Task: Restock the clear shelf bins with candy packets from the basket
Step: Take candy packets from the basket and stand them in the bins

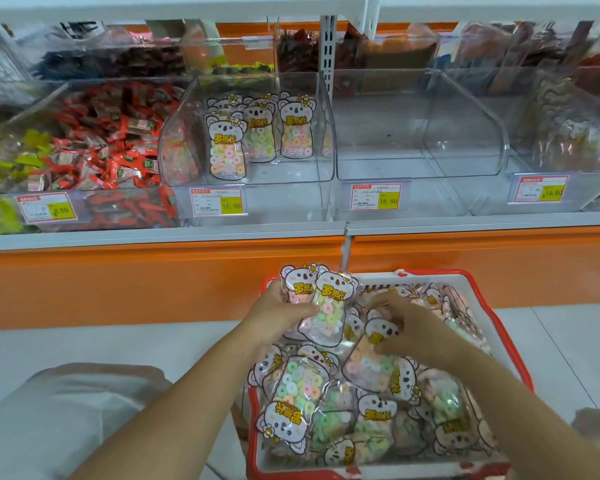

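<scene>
left hand [278, 318] is gripping two glossy koala-shaped packets [329, 306] at lower centre; right hand [409, 327] is curling round another packet [368, 362] in the red-rimmed plastic basket [447, 271]. upper centre, a clear curved bin [302, 174] is holding upright packets [227, 147].

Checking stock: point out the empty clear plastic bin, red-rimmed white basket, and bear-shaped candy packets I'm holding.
Empty clear plastic bin [388, 161]: head view, floor.
Red-rimmed white basket [430, 271]: head view, far rim.
Bear-shaped candy packets [328, 308]: head view, front packet.
</scene>
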A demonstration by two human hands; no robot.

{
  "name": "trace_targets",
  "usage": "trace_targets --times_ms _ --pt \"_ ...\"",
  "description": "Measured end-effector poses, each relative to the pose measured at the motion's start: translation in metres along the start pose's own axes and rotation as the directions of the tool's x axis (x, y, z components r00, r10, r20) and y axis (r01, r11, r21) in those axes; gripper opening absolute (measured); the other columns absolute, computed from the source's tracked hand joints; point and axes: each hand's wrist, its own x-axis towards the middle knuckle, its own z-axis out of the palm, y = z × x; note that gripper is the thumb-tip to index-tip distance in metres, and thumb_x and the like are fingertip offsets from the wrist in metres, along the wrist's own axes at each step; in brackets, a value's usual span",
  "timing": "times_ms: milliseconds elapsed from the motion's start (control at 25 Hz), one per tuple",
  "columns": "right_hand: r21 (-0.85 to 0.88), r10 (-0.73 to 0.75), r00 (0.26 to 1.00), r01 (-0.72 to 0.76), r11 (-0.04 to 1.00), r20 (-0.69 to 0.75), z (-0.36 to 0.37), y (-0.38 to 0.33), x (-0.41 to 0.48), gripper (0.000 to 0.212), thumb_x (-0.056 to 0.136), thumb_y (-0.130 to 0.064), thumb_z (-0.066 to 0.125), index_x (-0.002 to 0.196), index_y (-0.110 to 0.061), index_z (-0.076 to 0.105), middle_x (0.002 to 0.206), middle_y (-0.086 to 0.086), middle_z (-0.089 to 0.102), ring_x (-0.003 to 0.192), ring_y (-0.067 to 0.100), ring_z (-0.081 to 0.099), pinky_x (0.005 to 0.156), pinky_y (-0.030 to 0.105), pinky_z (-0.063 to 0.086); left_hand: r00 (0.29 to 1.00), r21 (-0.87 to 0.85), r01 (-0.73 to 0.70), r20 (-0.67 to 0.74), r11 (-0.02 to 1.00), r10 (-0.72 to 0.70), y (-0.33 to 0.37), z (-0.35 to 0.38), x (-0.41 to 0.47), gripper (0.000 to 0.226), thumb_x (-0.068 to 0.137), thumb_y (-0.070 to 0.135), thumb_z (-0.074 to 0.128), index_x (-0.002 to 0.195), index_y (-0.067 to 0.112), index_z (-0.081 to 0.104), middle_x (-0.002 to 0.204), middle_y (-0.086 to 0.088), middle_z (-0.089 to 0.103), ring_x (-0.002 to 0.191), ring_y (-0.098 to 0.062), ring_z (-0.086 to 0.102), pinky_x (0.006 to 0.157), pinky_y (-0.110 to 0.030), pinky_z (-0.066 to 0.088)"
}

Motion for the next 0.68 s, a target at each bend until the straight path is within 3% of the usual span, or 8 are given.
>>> trace_targets --times_ms 120,240,320,400,480,600,680 --pt "0.275 -0.080 0.996 0.085 0.958 -0.029 -0.037 -0.025 -0.015 0.063 0.072 -0.011 0.084 0.114 -0.049 0.057 0.108 -0.009 0.058 0.087 0.008 0.062 0.071 0.017 0.054 0.999 0.050 -0.027 -0.015 0.998 0.028 0.005 0.001 -0.003 0.063 0.074 0.027 0.081 0.125 0.021 0.045 0.121 0.004 0.052 0.101 -0.009 0.051 0.079 -0.029 0.044" --pt "0.299 -0.129 0.991 0.130 0.945 -0.024 -0.033 -0.045 -0.010 0.076 0.068 -0.018 0.087 0.125 -0.052 0.050 0.116 -0.009 0.053 0.104 0.008 0.058 0.083 0.027 0.055 0.998 0.008 0.013 0.065 1.000 -0.014 0.013 0.011 -0.008 0.096 0.053 0.042 0.088 0.134 0.022 0.043 0.137 -0.009 0.054 0.124 -0.027 0.054 0.102 -0.046 0.046" --pt "0.271 -0.085 0.988 0.116 0.955 -0.126 -0.021 -0.046 -0.002 0.091 0.065 -0.024 0.089 0.137 -0.048 0.038 0.118 -0.012 0.052 0.107 0.014 0.056 0.089 0.035 0.053 0.992 -0.053 0.036 0.123 0.998 -0.029 0.016 0.013 -0.008 0.086 0.054 0.036 0.089 0.129 0.022 0.049 0.132 -0.008 0.060 0.120 -0.026 0.058 0.101 -0.048 0.046" --pt "0.355 -0.011 0.972 0.096 0.930 -0.236 -0.014 -0.045 0.004 0.102 0.061 -0.032 0.089 0.143 -0.042 0.029 0.116 -0.011 0.053 0.101 0.019 0.059 0.090 0.040 0.053 0.990 -0.133 0.037 0.141 0.990 -0.018 0.022 0.010 -0.010 0.067 0.062 0.022 0.082 0.123 0.021 0.054 0.121 -0.009 0.067 0.110 -0.024 0.062 0.097 -0.046 0.047" --pt "0.530 0.097 0.975 0.025 0.848 -0.201 -0.007 -0.045 0.008 0.107 0.057 -0.039 0.088 0.146 -0.035 0.027 0.113 -0.004 0.056 0.099 0.027 0.065 0.091 0.043 0.053 0.992 -0.191 0.038 0.123 0.981 -0.014 0.029 0.005 -0.011 0.070 0.060 0.019 0.083 0.123 0.017 0.054 0.121 -0.014 0.067 0.106 -0.029 0.060 0.096 -0.052 0.044" --pt "0.787 0.065 0.997 -0.076 0.613 0.046 0.003 -0.052 0.008 0.079 0.069 -0.028 0.080 0.137 -0.005 0.047 0.105 0.012 0.070 0.090 0.030 0.068 0.080 0.039 0.057 0.994 -0.196 -0.007 0.107 0.981 0.029 0.040 0.002 -0.015 0.077 0.053 0.024 0.086 0.123 0.016 0.054 0.120 -0.015 0.067 0.107 -0.031 0.057 0.099 -0.050 0.040" --pt "0.840 0.027 0.998 -0.066 0.539 0.062 0.003 -0.061 0.006 0.062 0.074 -0.020 0.078 0.127 0.000 0.053 0.097 0.012 0.072 0.080 0.028 0.064 0.067 0.036 0.057 0.994 -0.201 0.004 0.109 0.980 0.018 0.049 0.000 -0.021 0.075 0.054 0.031 0.086 0.119 0.016 0.055 0.117 -0.015 0.068 0.108 -0.029 0.057 0.106 -0.053 0.037"
